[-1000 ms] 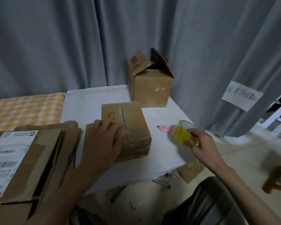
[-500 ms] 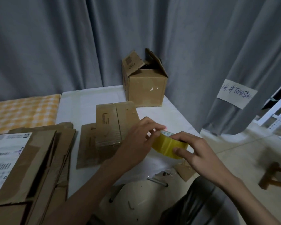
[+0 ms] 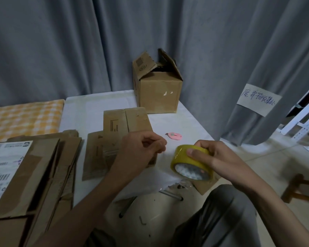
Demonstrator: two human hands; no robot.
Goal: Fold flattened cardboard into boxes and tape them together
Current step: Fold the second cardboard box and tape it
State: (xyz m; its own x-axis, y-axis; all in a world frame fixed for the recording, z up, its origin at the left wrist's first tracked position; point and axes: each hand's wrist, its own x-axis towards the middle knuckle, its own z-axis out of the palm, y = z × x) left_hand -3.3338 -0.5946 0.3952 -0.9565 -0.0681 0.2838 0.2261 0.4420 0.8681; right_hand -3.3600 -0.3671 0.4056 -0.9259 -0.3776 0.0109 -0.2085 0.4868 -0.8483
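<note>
Right hand [image 3: 219, 157]: fingers curled over the tape roll [image 3: 192, 164], thumb on its outer face; roll held tilted above the table's near edge.
Left hand [image 3: 141, 152]: thumb and forefinger pinched together just left of the roll; whether a tape end lies between them cannot be made out.
Small box [image 3: 128, 123]: flaps shut, on the white table [image 3: 89, 111], partly behind the left hand.
Open box [image 3: 158, 88]: far corner, flaps up.
Pink cutter [image 3: 175, 136]: on the table between the boxes and the roll.
Flattened cardboard [image 3: 34, 175]: stacked at left, cut off by the frame.
Room: grey curtain [image 3: 61, 47] with handwritten paper note [image 3: 259, 99]; tiled floor.
</note>
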